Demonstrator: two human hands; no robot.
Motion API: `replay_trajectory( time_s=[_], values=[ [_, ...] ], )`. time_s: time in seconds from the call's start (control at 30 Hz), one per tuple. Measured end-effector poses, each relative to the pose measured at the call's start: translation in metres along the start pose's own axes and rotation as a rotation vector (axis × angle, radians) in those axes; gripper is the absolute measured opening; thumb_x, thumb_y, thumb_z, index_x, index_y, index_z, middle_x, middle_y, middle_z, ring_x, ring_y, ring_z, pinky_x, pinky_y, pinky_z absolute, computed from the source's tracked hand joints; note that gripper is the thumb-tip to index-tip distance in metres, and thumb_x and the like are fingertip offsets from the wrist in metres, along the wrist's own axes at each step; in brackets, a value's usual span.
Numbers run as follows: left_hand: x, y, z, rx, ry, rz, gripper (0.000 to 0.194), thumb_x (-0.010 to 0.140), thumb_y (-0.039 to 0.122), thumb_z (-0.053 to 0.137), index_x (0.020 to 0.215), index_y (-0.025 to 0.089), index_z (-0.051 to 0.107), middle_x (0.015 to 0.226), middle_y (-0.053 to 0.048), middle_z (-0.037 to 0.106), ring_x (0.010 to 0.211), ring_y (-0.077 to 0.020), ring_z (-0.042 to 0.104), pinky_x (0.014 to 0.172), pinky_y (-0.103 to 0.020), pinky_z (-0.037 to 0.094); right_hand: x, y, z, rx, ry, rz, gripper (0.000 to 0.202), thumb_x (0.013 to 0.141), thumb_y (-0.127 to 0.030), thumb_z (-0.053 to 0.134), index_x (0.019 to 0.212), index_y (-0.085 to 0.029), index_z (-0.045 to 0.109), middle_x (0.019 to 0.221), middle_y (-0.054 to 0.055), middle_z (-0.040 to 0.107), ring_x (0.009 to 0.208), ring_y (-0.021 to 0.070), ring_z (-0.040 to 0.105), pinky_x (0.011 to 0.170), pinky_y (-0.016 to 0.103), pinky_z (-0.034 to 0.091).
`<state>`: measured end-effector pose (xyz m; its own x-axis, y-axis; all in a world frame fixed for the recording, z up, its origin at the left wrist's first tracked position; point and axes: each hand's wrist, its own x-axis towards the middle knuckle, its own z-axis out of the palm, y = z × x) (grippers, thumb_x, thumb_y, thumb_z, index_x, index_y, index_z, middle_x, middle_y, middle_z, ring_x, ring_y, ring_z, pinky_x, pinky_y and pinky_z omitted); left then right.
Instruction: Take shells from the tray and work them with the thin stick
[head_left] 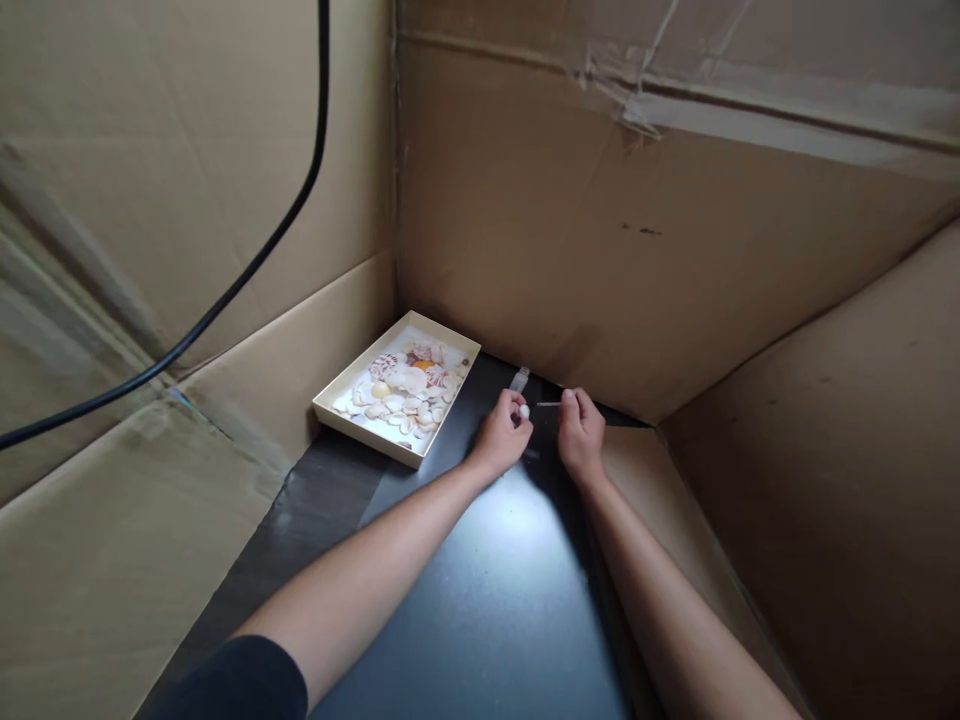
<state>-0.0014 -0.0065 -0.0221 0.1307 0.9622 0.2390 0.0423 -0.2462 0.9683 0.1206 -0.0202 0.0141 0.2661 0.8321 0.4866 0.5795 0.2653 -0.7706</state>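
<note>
My left hand [501, 438] is closed, pinching a small round white shell [524, 411] between thumb and fingertips. To its right, my right hand [582, 436] grips a thin, light-coloured stick [549, 404]. The stick's tip points left at the shell; whether they touch I cannot tell. Just beyond my left hand lies a small clear bottle [520, 379], partly hidden by the fingers. A shallow cream box [367, 437] stands left of my hands. It holds many seashells [409, 380], white, orange and striped reddish-brown.
Cardboard walls [525, 220] enclose the dark table [450, 600] at the back and on both sides. A black cable [259, 255] hangs in a curve at the left. A cardboard flap [660, 490] lies to the right of my right forearm.
</note>
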Motion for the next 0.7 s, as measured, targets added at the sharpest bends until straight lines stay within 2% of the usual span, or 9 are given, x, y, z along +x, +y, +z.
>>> replay_trajectory(
  time_s=[0.17, 0.33, 0.7],
  values=[
    [0.000, 0.002, -0.002, 0.057, 0.007, 0.022, 0.021, 0.077, 0.006, 0.050, 0.092, 0.019, 0.045, 0.081, 0.004, 0.050, 0.065, -0.0061, 0.045, 0.062, -0.018, 0.035, -0.009, 0.006, -0.003, 0.015, -0.025, 0.000, 0.038, 0.091, -0.050, 0.037, 0.068, -0.020, 0.044, 0.060, -0.005, 0.041, 0.057, 0.0114, 0.040, 0.057, 0.023, 0.032],
    [-0.001, 0.010, -0.003, 0.056, 0.011, 0.015, 0.020, 0.076, 0.004, 0.049, 0.090, 0.018, 0.046, 0.074, 0.005, 0.044, 0.064, -0.0061, 0.042, 0.063, -0.018, 0.035, -0.011, 0.005, -0.008, 0.022, -0.028, -0.008, 0.036, 0.091, -0.049, 0.036, 0.072, -0.020, 0.046, 0.060, -0.005, 0.043, 0.058, 0.0117, 0.041, 0.058, 0.023, 0.032],
    [-0.001, 0.013, -0.003, 0.035, -0.010, 0.030, 0.021, 0.074, 0.002, 0.050, 0.087, 0.017, 0.046, 0.075, 0.005, 0.043, 0.063, -0.0055, 0.040, 0.061, -0.017, 0.034, -0.015, 0.001, -0.010, -0.002, -0.080, -0.055, 0.036, 0.092, -0.048, 0.035, 0.072, -0.021, 0.046, 0.062, -0.004, 0.046, 0.059, 0.0118, 0.045, 0.060, 0.023, 0.033]
  ],
)
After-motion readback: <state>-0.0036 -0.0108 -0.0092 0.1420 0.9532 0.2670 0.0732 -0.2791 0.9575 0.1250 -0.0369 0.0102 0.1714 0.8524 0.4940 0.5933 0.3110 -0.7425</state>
